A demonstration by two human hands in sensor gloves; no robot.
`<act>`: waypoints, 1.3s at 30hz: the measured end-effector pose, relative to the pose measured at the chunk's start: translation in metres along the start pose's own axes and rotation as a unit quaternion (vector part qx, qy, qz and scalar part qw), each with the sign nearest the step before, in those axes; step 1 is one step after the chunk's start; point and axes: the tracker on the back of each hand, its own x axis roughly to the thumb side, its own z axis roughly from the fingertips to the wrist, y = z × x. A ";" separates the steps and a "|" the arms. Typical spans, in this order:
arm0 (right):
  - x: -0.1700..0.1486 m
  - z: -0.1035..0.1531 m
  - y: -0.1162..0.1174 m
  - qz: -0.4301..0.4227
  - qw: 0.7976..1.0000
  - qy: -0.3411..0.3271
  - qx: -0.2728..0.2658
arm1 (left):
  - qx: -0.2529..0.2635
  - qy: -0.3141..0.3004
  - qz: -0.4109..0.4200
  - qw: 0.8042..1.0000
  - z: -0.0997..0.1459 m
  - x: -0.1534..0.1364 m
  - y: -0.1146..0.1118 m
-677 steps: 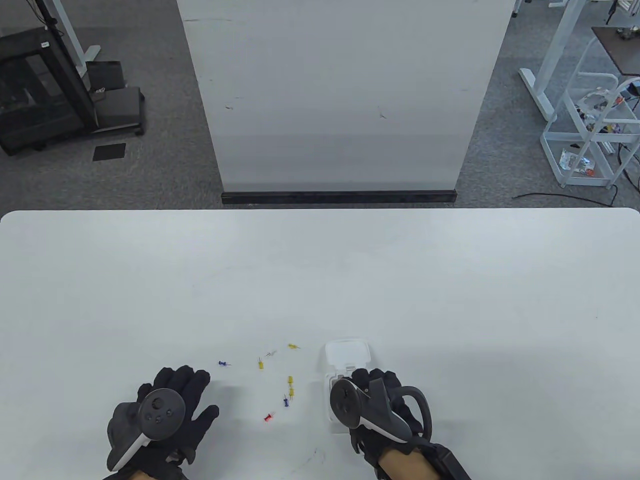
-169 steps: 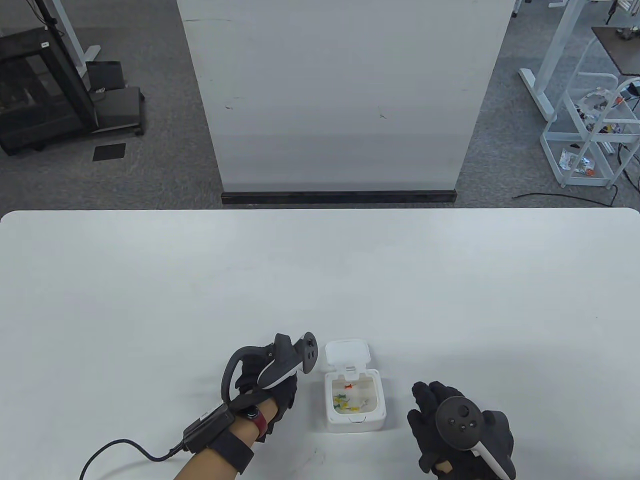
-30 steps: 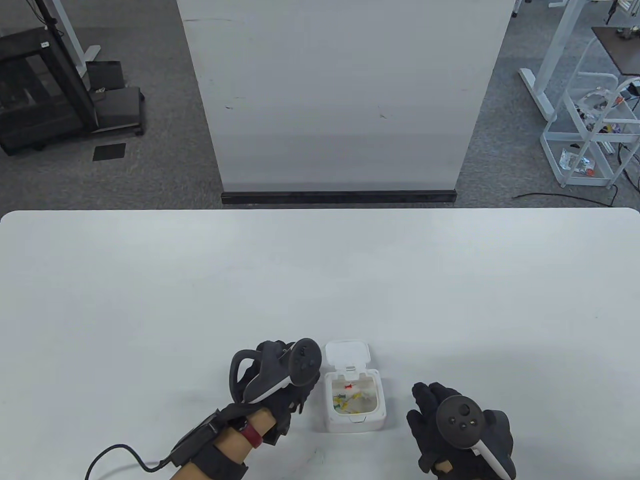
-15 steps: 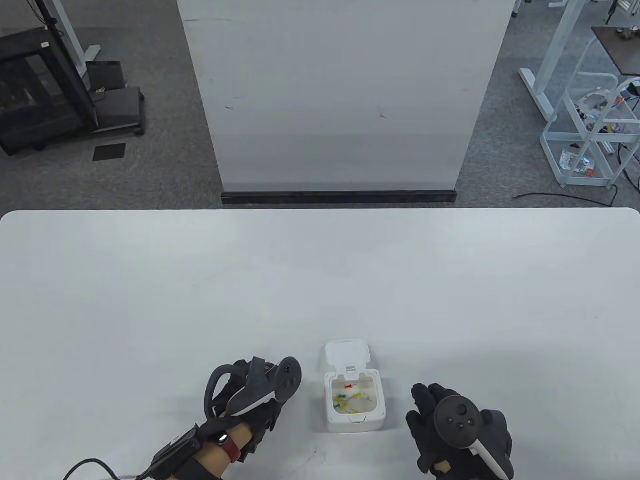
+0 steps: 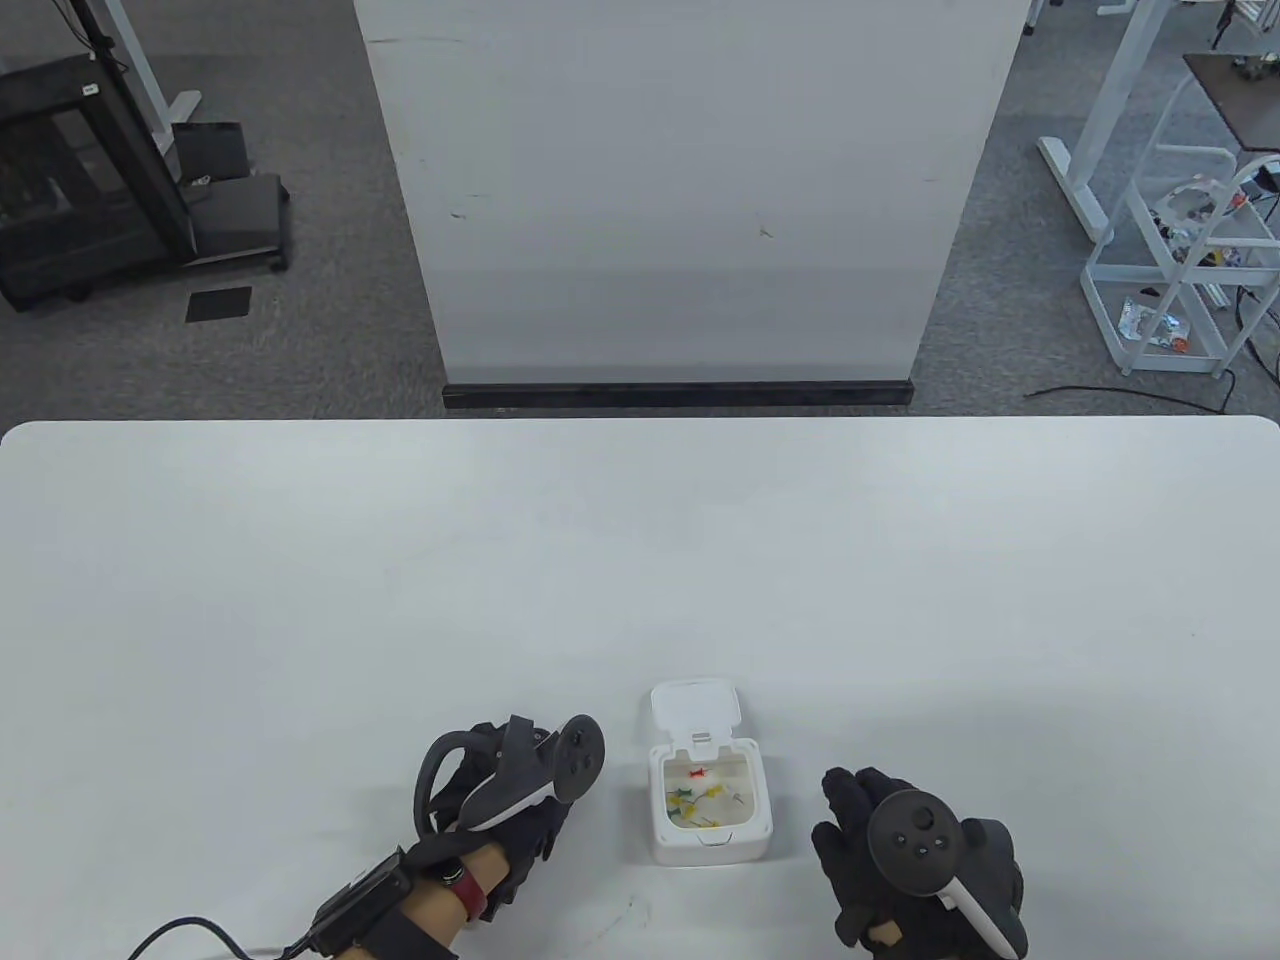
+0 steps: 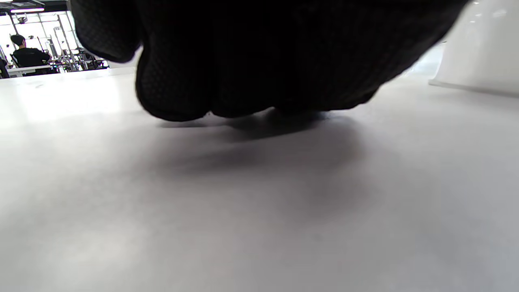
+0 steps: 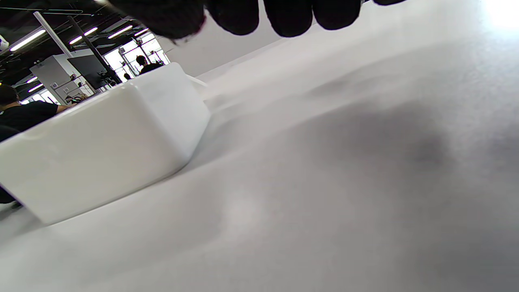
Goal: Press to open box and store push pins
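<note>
The white box [image 5: 708, 845] stands near the table's front edge with its lid [image 5: 695, 712] flipped open to the far side. Several push pins lie inside, a red one [image 5: 697, 773] and yellow ones [image 5: 681, 798] among them. My left hand [image 5: 535, 835] rests on the table left of the box, apart from it, with its fingers [image 6: 251, 73] curled together and nothing seen in them. My right hand [image 5: 855, 800] lies flat on the table right of the box, fingers [image 7: 288, 16] spread, not touching it. The box also shows in the right wrist view [image 7: 101, 142].
The white table [image 5: 640, 560] stretches far beyond the box. A tall white panel [image 5: 680, 200] stands behind the table's far edge. A cable [image 5: 200, 930] trails from my left wrist at the front left.
My left hand has drawn back from beside the open box, moving left and toward me, and has settled on the table. My right hand and the box have not moved.
</note>
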 end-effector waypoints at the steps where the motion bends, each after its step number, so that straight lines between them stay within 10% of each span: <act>1: 0.000 0.000 0.000 0.000 1.000 0.000 0.000 | 0.000 0.000 0.002 1.000 0.000 0.000 0.001; 14: 0.000 0.000 0.000 -0.003 1.000 0.000 0.002 | 0.065 -0.077 0.139 0.985 0.011 0.040 0.057; 26: -0.001 0.000 0.000 -0.008 1.000 -0.002 -0.001 | 0.059 -0.100 0.080 0.990 -0.006 0.093 0.053; 39: -0.002 0.000 -0.001 -0.014 1.000 -0.006 0.000 | 0.017 0.020 0.164 0.986 -0.035 0.043 0.051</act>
